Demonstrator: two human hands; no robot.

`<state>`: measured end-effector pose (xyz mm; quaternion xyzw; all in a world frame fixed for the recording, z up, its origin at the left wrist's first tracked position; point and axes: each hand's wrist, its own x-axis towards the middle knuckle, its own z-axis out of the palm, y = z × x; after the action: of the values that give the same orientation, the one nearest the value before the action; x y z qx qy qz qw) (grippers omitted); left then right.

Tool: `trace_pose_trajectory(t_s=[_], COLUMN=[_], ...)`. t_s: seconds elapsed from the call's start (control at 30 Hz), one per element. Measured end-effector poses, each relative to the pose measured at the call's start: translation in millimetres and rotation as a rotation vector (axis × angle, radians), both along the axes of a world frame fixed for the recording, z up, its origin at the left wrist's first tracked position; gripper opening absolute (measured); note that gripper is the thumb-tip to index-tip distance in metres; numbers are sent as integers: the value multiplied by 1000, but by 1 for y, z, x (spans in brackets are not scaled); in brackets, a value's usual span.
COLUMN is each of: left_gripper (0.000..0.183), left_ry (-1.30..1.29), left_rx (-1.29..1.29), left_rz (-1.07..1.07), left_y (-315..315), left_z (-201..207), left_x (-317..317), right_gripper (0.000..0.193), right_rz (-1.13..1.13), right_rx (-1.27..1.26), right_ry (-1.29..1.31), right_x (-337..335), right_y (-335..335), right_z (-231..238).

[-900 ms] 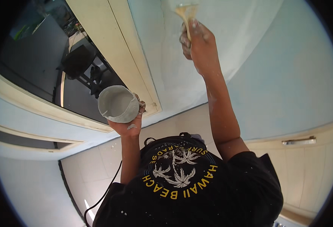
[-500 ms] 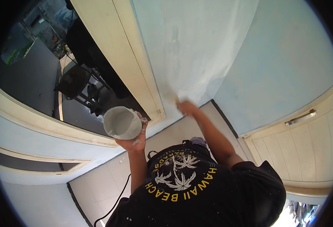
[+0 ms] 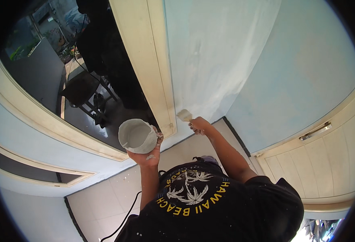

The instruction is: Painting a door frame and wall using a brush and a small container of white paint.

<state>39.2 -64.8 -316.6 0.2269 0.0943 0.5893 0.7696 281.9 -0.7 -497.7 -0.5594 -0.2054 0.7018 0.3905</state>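
My left hand (image 3: 150, 156) is wrapped round the side and base of a round, paint-coated tub (image 3: 123, 137), its open top facing me and greyish-white paint (image 3: 136, 133) inside. White smears mark that hand. In my right hand (image 3: 199, 125) is a paintbrush (image 3: 184, 115), gripped by its handle. The bristles are coated whitish and lie at the low part of the light-blue wall (image 3: 209, 52), close to the cream window frame; whether they touch the wall I cannot tell. Patches of fresh-looking white spread over the blue above the brush.
A cream window frame (image 3: 147, 52) with dark reflecting glass (image 3: 104, 60) stands at the left. At right is a cream panelled door (image 3: 306, 169) with a metal handle (image 3: 315, 131). Pale floor tiles (image 3: 104, 201) have a dark skirting edge; a black cable (image 3: 125, 218) runs at lower left.
The brush, blurred by motion before, now shows clearly, lower on the wall. In the picture, the tub and my left hand sit slightly further right; the whole view has shifted a little.
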Motion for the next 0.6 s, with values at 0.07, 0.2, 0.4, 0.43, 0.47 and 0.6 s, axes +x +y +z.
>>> trace_pose_trajectory(t_s=[0.07, 0.2, 0.4, 0.43, 0.47, 0.6], left_gripper=[72, 71, 69, 68, 68, 68], left_ry=[-54, -58, -55, -70, -90, -82], left_rx=[10, -81, -183, -144, -109, -181], left_rz=[-44, -29, -25, -39, -45, 52], left_y=[0, -9, -20, -22, -27, -47], left_z=[-3, 5, 18, 22, 26, 19], left_x=[-8, -9, -4, -2, 0, -15], right_gripper=[36, 33, 40, 42, 38, 37], right_rz=[-83, -255, -396, -319, -302, -126], right_rx=[136, 747, 807, 797, 608, -35], right_ry=[-37, -264, -41, -197, -218, 249], right_x=[0, 44, 42, 35, 27, 4], right_y=[-4, 7, 25, 39, 40, -15], right_z=[48, 277, 281, 212, 147, -12])
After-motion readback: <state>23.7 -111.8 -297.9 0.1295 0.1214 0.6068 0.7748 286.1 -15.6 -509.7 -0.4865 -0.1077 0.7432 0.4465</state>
